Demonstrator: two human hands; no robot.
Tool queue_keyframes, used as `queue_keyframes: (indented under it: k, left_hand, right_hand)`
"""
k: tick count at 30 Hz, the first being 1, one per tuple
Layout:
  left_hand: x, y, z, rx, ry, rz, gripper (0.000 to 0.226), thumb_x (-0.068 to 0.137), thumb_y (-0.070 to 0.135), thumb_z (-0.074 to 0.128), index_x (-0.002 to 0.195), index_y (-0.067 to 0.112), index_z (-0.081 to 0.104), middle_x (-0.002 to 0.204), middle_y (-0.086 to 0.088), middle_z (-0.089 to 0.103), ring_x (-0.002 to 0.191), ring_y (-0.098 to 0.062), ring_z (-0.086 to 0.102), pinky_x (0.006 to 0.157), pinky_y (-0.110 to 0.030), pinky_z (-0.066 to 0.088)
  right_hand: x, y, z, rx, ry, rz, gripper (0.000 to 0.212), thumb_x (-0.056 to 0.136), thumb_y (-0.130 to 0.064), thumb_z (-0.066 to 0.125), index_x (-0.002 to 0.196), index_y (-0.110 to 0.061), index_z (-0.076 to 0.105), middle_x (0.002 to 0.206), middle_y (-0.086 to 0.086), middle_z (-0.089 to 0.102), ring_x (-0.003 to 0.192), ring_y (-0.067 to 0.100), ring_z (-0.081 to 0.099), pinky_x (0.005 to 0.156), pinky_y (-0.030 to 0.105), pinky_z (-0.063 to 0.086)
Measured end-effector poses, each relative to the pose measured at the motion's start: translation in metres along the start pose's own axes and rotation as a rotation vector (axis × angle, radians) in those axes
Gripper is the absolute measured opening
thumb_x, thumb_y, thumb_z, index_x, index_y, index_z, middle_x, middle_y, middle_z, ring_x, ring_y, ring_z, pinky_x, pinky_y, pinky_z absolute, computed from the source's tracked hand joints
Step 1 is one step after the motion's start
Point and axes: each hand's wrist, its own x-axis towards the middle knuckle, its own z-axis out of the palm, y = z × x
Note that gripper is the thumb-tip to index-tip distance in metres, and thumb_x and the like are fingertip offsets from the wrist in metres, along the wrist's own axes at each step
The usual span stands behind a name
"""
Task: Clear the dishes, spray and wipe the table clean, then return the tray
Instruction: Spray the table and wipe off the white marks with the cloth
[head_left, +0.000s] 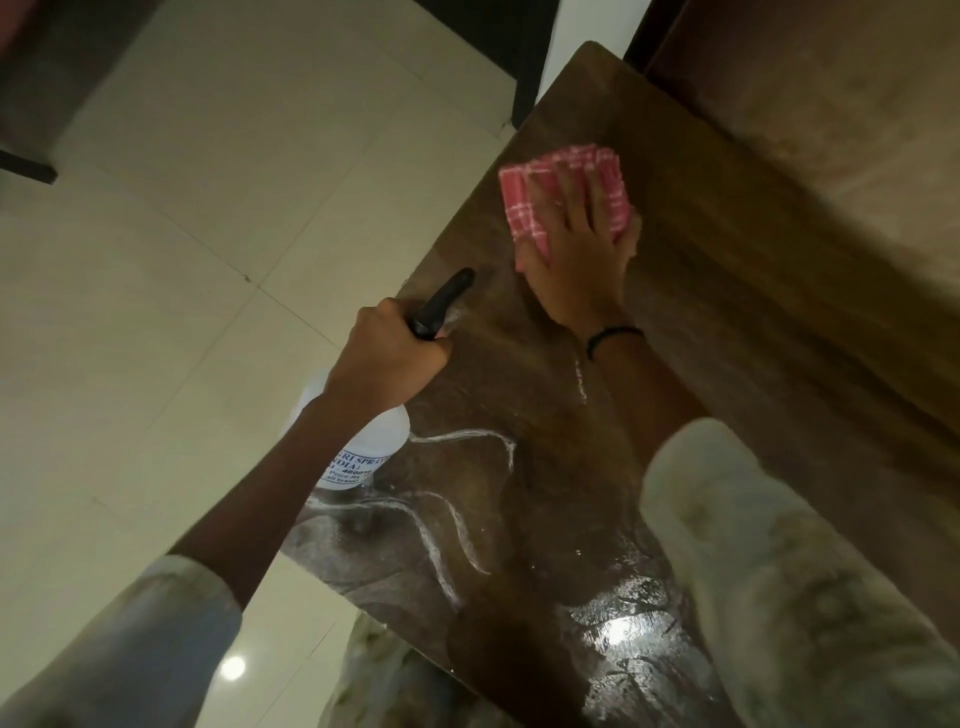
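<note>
1. Right hand (576, 260) lies flat on a pink checked cloth (566, 192), fingers straight and spread, palm pressing it to the wooden table (727, 322). No pinch; the cloth is held by pressure only.
2. Cloth sits at the far end of the table, mostly under and ahead of the fingers, its folded edge pointing away from the person.
3. Left hand (389, 358) is curled tight round the neck of a spray bottle (363, 447); the black nozzle (444, 301) points forward and to the right, toward the cloth. Whether a finger is on the trigger, cannot tell.
4. Bottle hangs at the table's left edge, body over the floor (208, 208), just beside the wood.
5. Key relation: wet streaks and glare lie on the near part of the table, behind the cloth, toward the person. The table's long axis runs from the person outward, so the likely wipe is a pull back along it.
6. Right hand is the one on the work; left is nearer the wet patch but occupied.
7. No dishes or tray in view.
</note>
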Motion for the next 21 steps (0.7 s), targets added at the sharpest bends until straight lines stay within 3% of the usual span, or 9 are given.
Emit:
queue_keyframes:
  k: [4,9,14,17,21]
  left_hand:
    - [-0.007,-0.008,0.004,0.024,-0.007,0.021,0.007,0.081,0.014,0.064,0.083,0.007,0.063,0.056,-0.007,0.052,0.044,-0.019,0.046,0.046,-0.025,0.033]
    - [-0.020,-0.010,0.011,0.051,-0.005,0.036,0.009,0.080,0.012,0.064,0.084,0.005,0.066,0.063,-0.018,0.060,0.051,-0.028,0.052,0.050,-0.029,0.037]
    - [-0.034,-0.008,0.019,0.043,-0.053,0.052,0.017,0.083,0.011,0.063,0.067,0.007,0.057,0.051,-0.008,0.048,0.049,-0.021,0.046,0.050,-0.025,0.036]
    - [-0.042,-0.010,0.024,0.045,-0.075,0.056,0.015,0.083,0.009,0.061,0.073,-0.002,0.059,0.051,-0.008,0.044,0.048,-0.020,0.042,0.041,-0.013,0.032]
    - [-0.052,-0.016,0.035,0.022,-0.113,0.042,0.016,0.083,0.013,0.062,0.082,-0.003,0.060,0.056,-0.015,0.050,0.047,-0.023,0.046,0.045,-0.026,0.038]
  right_hand:
    - [-0.014,-0.047,0.014,0.053,0.115,-0.183,0.052,0.087,-0.038,0.055,0.136,-0.021,0.051,0.145,0.008,0.047,0.137,0.032,0.037,0.114,0.051,-0.004]
    - [-0.072,-0.036,0.005,0.111,-0.003,-0.328,0.050,0.093,-0.046,0.043,0.140,-0.029,0.044,0.150,0.000,0.040,0.142,0.023,0.029,0.113,0.058,0.012]
    - [-0.078,0.028,-0.006,-0.016,-0.065,-0.117,0.058,0.093,-0.054,0.030,0.146,-0.030,0.032,0.155,0.001,0.029,0.145,0.025,0.019,0.113,0.059,0.010]
    - [-0.093,0.042,-0.006,-0.005,-0.067,0.039,0.060,0.092,-0.052,0.029,0.148,-0.032,0.026,0.158,-0.001,0.022,0.147,0.023,0.013,0.111,0.060,0.007]
    - [-0.136,0.029,-0.004,0.007,-0.115,0.003,0.058,0.095,-0.052,0.027,0.149,-0.032,0.025,0.158,0.001,0.022,0.147,0.025,0.012,0.111,0.064,0.009]
